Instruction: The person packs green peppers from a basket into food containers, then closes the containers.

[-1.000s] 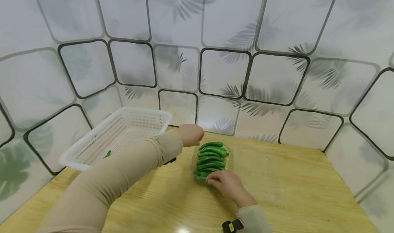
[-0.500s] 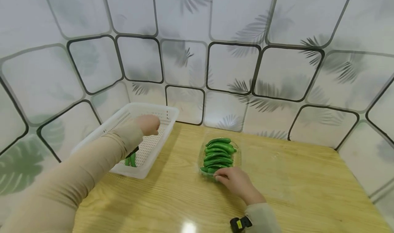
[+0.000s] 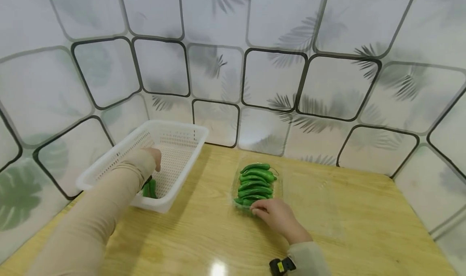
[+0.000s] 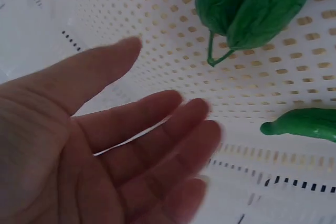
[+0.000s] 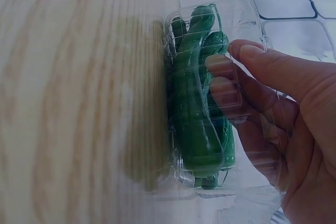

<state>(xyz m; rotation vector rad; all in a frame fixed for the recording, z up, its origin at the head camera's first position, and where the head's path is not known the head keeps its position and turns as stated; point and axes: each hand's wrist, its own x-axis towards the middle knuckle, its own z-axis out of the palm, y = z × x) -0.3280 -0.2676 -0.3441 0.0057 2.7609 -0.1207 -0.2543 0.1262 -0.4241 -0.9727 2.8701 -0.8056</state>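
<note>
Inside the white plastic basket (image 3: pixel 156 204) my left hand (image 3: pixel 154 158) hovers over the perforated floor. The left wrist view shows its fingers (image 4: pixel 173 135) relaxed and apart, holding nothing. Two green peppers (image 4: pixel 262 9) joined near a thin stem lie side by side in the basket, and another green pepper (image 4: pixel 310 123) lies apart from them. My right hand (image 3: pixel 279 220) pinches the near edge of a clear plastic box (image 3: pixel 278 189), thumb on one side of the wall and fingers on the other. A row of several green peppers (image 3: pixel 255 183) fills the box.
The basket stands at the left of the wooden table (image 3: pixel 204 235), close to the patterned wall covering (image 3: pixel 269 81). A clear, hinged-looking plastic sheet (image 3: pixel 313 203) lies flat to the right of the box. A dark wrist strap (image 3: pixel 282 266) sits on the right sleeve.
My left hand has swung left from beside the pepper box into the basket. Green peppers now show near the basket's front. My right hand keeps its hold on the box edge.
</note>
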